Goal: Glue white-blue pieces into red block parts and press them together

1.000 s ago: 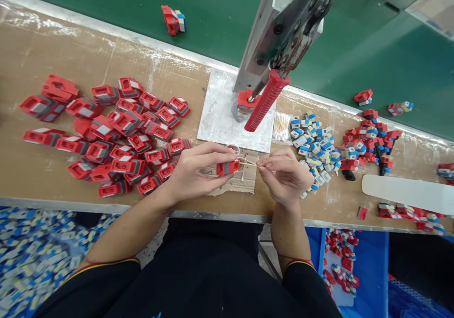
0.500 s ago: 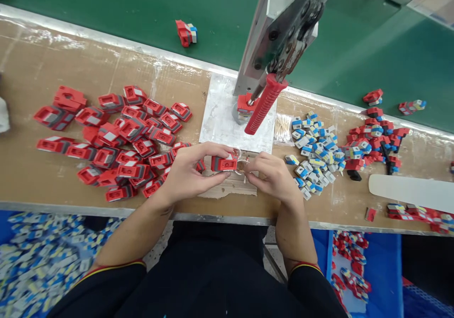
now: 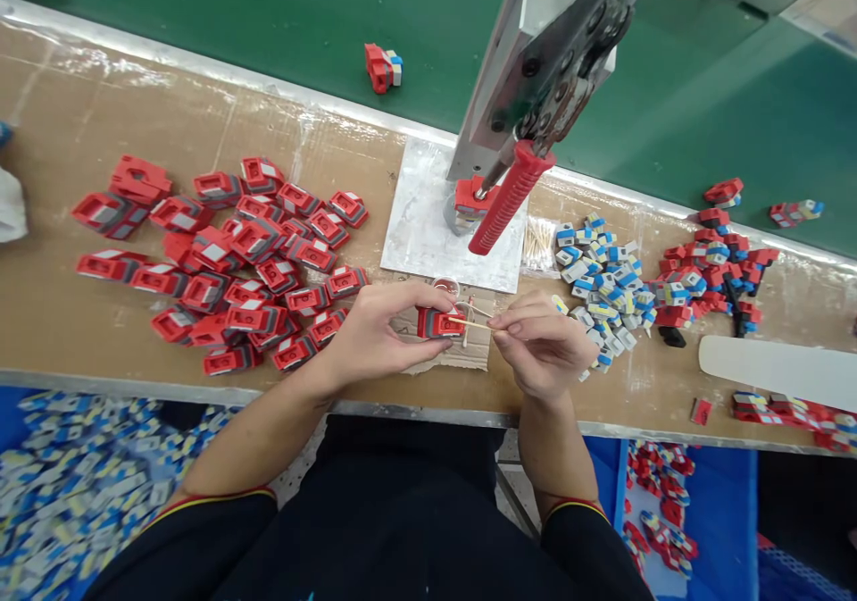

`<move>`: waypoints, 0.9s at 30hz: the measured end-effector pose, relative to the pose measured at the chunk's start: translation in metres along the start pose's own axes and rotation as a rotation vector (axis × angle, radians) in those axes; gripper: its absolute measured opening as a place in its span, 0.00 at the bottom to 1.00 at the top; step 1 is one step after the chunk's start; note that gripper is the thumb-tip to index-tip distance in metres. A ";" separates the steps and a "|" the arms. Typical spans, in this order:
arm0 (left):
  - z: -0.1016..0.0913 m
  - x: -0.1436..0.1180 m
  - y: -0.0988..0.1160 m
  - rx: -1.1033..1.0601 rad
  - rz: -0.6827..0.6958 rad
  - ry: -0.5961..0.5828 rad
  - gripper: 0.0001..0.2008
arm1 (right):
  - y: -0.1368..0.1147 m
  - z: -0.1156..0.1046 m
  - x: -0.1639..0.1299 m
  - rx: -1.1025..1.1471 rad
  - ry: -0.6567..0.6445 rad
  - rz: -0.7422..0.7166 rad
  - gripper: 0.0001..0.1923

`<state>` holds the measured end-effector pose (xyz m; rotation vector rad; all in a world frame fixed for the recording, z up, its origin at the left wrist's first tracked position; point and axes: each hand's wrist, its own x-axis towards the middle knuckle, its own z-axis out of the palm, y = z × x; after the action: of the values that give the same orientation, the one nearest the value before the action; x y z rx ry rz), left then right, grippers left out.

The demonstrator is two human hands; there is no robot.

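My left hand point(image 3: 381, 329) grips a red and grey toy vehicle part point(image 3: 432, 322) between thumb and fingers, its hollow side facing up. Pinched in my right hand point(image 3: 545, 342) is a thin cotton swab point(image 3: 477, 324), whose tip reaches the hollow of that part. Just behind the part stands a small clear cup point(image 3: 445, 287), partly hidden by my left fingers. Beneath both lies a torn piece of cardboard point(image 3: 459, 355), with another swab point(image 3: 472, 306) on it.
A lever press point(image 3: 512, 195) stands on a white plate point(image 3: 415, 226), a red part point(image 3: 472, 195) under it. Red parts point(image 3: 254, 239) heap at left, blue-and-white pieces point(image 3: 606, 279) at right, beside swabs point(image 3: 537, 242). Beyond lies a green belt point(image 3: 268, 38); blue bins point(image 3: 727, 512) sit below the bench.
My right hand has moved right, away from the cup, and the swab in it now shows with its tip at the red part. My left hand keeps its hold, slightly further right.
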<state>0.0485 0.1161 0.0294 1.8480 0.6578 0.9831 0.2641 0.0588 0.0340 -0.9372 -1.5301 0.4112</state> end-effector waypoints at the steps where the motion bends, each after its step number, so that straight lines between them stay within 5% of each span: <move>1: 0.000 0.000 0.000 0.000 0.000 0.000 0.14 | 0.000 0.001 0.001 -0.003 -0.007 0.001 0.07; 9: -0.001 0.000 -0.001 -0.009 -0.028 0.007 0.12 | 0.001 0.000 0.000 -0.026 -0.015 0.000 0.09; 16: -0.003 -0.001 -0.002 -0.051 -0.068 0.076 0.13 | 0.005 -0.030 0.005 -0.065 0.053 0.003 0.05; 22: -0.005 -0.002 -0.008 -0.171 -0.090 0.162 0.12 | 0.012 -0.033 0.008 -0.256 -0.564 0.060 0.03; 24: -0.006 -0.002 -0.010 -0.189 -0.105 0.208 0.13 | 0.017 -0.050 0.007 -0.247 -0.469 0.080 0.09; 27: -0.007 -0.002 -0.012 -0.224 -0.135 0.234 0.14 | 0.031 -0.093 0.010 -0.402 0.033 0.142 0.13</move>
<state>0.0411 0.1234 0.0201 1.4880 0.7689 1.1435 0.3625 0.0617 0.0369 -1.3637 -1.5502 0.1871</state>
